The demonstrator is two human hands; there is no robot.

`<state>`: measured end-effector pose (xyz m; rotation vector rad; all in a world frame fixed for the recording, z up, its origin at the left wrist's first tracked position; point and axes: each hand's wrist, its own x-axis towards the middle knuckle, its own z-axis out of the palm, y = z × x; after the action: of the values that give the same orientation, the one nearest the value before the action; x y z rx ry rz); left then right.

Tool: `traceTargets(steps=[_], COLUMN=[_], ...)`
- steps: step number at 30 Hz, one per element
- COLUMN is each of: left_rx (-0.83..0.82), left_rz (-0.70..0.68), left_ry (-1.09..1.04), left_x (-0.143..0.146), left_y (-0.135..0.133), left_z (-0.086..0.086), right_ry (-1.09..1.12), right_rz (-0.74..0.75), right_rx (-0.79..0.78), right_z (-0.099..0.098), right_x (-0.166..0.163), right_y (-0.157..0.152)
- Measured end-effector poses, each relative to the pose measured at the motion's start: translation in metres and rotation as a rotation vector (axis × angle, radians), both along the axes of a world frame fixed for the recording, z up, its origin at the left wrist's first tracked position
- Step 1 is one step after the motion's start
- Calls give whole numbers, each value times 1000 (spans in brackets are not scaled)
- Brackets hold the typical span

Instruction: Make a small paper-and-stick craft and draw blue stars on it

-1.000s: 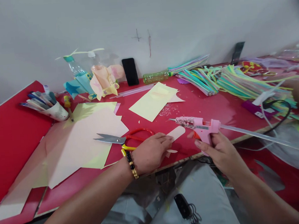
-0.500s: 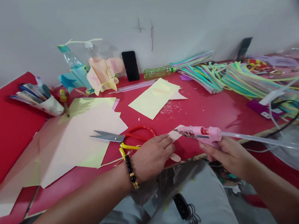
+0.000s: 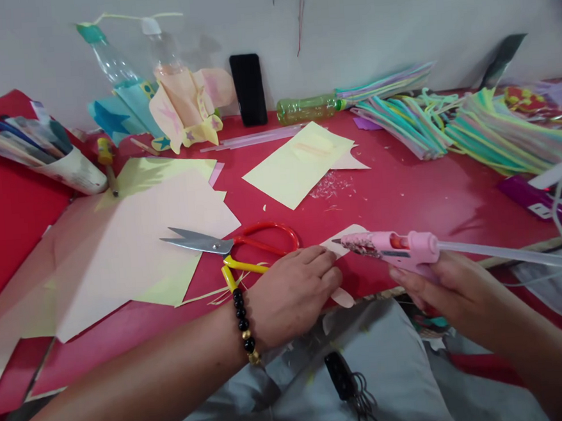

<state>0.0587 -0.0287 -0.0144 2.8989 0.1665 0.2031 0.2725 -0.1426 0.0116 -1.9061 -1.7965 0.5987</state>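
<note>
My right hand point(image 3: 448, 292) is closed round the grip of a pink glue gun point(image 3: 399, 248) with a clear glue stick running out of its back. The gun's nozzle points left over a small cream paper cut-out point(image 3: 343, 239) at the front edge of the red table point(image 3: 405, 195). My left hand point(image 3: 294, 293), with a bead bracelet at the wrist, lies on that cut-out with its fingers curled down on it. Red-and-yellow scissors point(image 3: 235, 247) lie just left of this hand.
Cream and yellow paper sheets point(image 3: 134, 246) cover the left of the table, another yellow sheet point(image 3: 299, 164) lies in the middle. A cup of pens point(image 3: 56, 162), decorated bottles point(image 3: 167, 96), a black phone point(image 3: 248, 88) and bundles of coloured straws point(image 3: 472, 133) stand along the back. A power strip point(image 3: 537, 196) is at right.
My right hand has swung the glue gun down and left until the nozzle sits over the cut-out. My left hand has stayed on the paper. The camera has tilted down.
</note>
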Motion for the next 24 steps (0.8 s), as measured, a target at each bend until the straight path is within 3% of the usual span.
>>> traceTargets(steps=[24], left_rx=[-14], left_rz=[11], left_ry=[-7], left_x=[1], left_y=[-1], left_z=[1], right_ry=[-4], right_rz=[18], right_rx=[-37], right_z=[3], right_x=[0], right_y=[7])
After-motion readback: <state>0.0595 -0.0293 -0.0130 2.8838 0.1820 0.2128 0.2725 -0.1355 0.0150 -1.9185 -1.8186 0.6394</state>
